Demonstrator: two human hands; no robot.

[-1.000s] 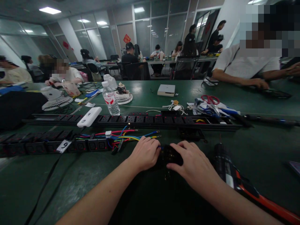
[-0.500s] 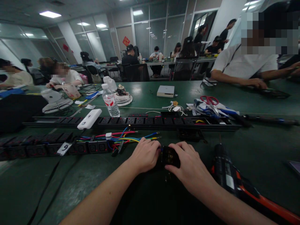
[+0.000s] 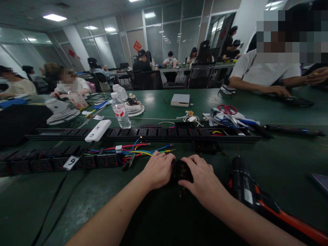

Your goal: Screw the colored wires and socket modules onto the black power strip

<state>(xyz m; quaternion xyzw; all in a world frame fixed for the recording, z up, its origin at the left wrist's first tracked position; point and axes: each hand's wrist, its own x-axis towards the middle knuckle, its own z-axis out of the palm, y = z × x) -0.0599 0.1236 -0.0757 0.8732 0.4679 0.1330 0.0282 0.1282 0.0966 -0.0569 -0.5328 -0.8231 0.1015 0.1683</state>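
Observation:
In the middle of the head view, my right hand grips a small black plastic housing by its right side, thumb below and fingers above. Brownish metal pieces show faintly inside it. At the housing's left edge, the fingers of my left hand are curled closed; what they pinch is hidden. Some small metal bits lie on the table just below the housing. Left of my left hand, loose red, blue and yellow-green wires come out of a black socket strip.
A second long socket strip crosses behind my hands, with a white device on it and a water bottle behind. To the right lie a power drill, gloves and red-handled scissors. A co-worker sits across the table.
The black housing and my right hand have shifted slightly left, closing the gap to my left fingers. A bit of blue seen between them earlier no longer shows.

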